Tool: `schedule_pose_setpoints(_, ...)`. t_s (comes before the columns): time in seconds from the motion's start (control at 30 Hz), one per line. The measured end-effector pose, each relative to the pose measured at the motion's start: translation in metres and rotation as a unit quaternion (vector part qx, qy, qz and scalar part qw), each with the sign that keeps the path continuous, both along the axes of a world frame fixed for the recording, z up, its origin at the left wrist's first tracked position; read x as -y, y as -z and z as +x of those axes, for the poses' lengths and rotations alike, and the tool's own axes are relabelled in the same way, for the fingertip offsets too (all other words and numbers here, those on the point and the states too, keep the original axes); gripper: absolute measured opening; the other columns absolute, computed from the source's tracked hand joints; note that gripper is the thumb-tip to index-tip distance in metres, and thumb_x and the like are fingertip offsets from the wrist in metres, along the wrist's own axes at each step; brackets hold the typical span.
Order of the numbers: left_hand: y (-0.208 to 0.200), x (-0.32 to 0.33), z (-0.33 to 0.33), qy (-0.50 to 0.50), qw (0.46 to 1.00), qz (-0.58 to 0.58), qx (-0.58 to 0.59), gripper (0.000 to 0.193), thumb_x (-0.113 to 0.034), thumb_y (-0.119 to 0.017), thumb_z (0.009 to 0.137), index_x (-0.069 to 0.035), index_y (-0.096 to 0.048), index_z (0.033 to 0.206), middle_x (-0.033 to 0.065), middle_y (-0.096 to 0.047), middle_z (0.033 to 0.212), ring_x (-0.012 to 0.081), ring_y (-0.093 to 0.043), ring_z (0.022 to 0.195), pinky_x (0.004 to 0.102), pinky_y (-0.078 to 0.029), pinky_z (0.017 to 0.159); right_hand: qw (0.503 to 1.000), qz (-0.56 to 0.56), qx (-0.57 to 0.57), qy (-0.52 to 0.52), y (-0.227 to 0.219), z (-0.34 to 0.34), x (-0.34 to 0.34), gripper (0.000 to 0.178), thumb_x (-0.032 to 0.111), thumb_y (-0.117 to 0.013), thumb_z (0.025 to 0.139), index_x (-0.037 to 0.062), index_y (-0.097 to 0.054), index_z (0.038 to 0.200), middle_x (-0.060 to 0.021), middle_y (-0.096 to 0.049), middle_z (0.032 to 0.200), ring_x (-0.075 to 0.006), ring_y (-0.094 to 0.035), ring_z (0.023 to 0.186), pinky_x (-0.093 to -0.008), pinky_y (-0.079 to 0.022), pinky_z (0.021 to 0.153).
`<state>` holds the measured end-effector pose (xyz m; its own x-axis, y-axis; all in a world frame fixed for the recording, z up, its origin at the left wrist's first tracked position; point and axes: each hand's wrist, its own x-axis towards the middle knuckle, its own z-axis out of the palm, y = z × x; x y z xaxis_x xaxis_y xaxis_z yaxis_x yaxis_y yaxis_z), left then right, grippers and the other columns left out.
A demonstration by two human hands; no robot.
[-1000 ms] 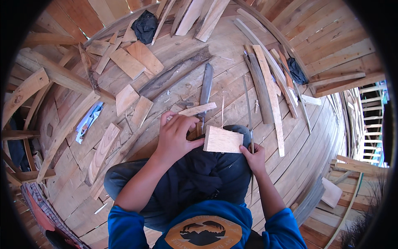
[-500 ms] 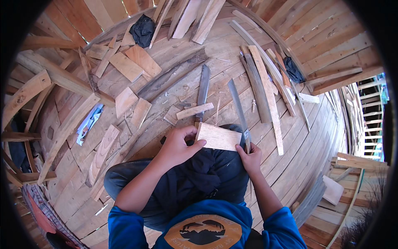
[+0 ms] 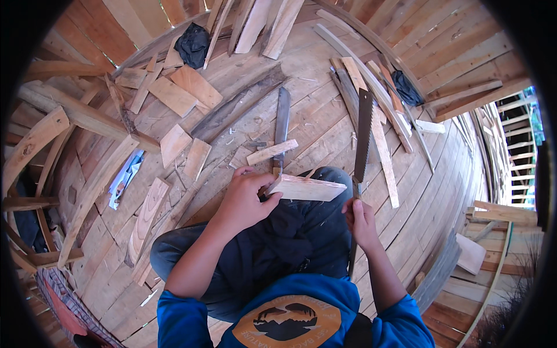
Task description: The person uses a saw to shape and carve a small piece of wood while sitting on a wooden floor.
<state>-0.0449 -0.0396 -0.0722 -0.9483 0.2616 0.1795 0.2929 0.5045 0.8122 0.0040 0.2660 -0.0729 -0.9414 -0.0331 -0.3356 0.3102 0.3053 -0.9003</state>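
Observation:
My left hand (image 3: 243, 197) is closed on one end of a short pale wooden block (image 3: 310, 189), fingers behind it and thumb in front. The block sits over my crossed legs, tilted so that its narrow edge and part of its upper face show. At the right, my right hand (image 3: 362, 221) grips a hand saw (image 3: 363, 136) low down, and the toothed blade points away from me. Saw and block are apart. Just beyond the block, a machete (image 3: 282, 119) lies on the floor with a small wooden strip (image 3: 271, 152) across its blade.
Loose boards (image 3: 173, 97) and offcuts lie at the left and far left. Long planks (image 3: 371, 130) stretch along the floor at the right. A dark plastic bag (image 3: 192, 45) rests by the far wall. Curved timber frames (image 3: 96, 200) stand at the left.
My right hand has let go of the block's right end and moved slightly right and down with the saw. The saw blade has swung rightward. My left hand has tilted the block.

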Motion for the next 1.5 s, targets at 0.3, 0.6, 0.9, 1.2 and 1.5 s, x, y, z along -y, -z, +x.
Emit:
schedule_pose_setpoints(0.3,0.016,0.015,-0.016,0.044,0.998,0.032,0.011,0.019,-0.009,-0.079,0.072,-0.002,-0.067,0.084,0.0112,-0.066,0.078,0.0295,-0.062,0.077,0.0403,-0.044,0.097,0.977,-0.057,0.195,-0.067,-0.011,0.012,-0.002,0.071,0.06,-0.026,0.102,-0.0015,-0.06,0.091,0.0014,-0.038,0.057,-0.008,-0.038,0.046,-0.024,-0.033,0.043)
schedule_pose_setpoints(0.6,0.017,0.03,-0.023,0.082,0.994,0.061,0.047,0.019,-0.009,-0.079,0.074,-0.003,-0.064,0.084,0.0079,-0.065,0.081,0.0229,-0.062,0.082,0.0351,-0.046,0.084,0.988,0.087,0.118,-0.039,-0.001,0.031,-0.039,0.067,0.058,-0.035,0.101,0.0014,-0.062,0.077,0.0027,-0.038,0.055,-0.0075,-0.036,0.043,-0.025,-0.03,0.041)
schedule_pose_setpoints(0.9,0.037,0.098,-0.05,-0.279,0.953,0.116,-0.004,0.015,-0.006,-0.075,0.083,-0.003,-0.06,0.08,-0.0012,-0.062,0.073,0.0054,-0.055,0.069,0.0226,-0.043,0.067,0.969,-0.048,0.226,0.088,0.029,0.034,-0.026,0.06,0.059,-0.04,0.099,0.0064,-0.048,0.073,0.0043,-0.03,0.052,-0.0066,-0.027,0.038,-0.0243,-0.023,0.036)
schedule_pose_setpoints(1.2,0.114,0.111,-0.066,-0.335,0.902,0.244,0.123,0.009,-0.008,-0.074,0.084,-0.002,-0.067,0.087,0.0021,-0.068,0.075,0.0061,-0.054,0.062,0.0226,-0.04,0.058,0.962,-0.059,0.256,0.071,0.044,0.014,-0.037,0.059,0.054,-0.051,0.097,0.0063,-0.045,0.064,0.0004,-0.033,0.044,-0.0113,-0.033,0.031,-0.0301,-0.035,0.032)
schedule_pose_setpoints(1.5,0.164,0.07,-0.081,-0.319,0.88,0.272,0.225,0.02,-0.013,-0.071,0.088,-0.003,-0.068,0.105,0.0047,-0.07,0.09,0.0104,-0.063,0.078,0.0244,-0.047,0.067,0.948,-0.05,0.306,0.062,0.05,0.002,-0.043,0.059,0.055,-0.056,0.094,0.0057,-0.045,0.062,-0.0031,-0.036,0.041,-0.0154,-0.038,0.029,-0.0345,-0.042,0.032)
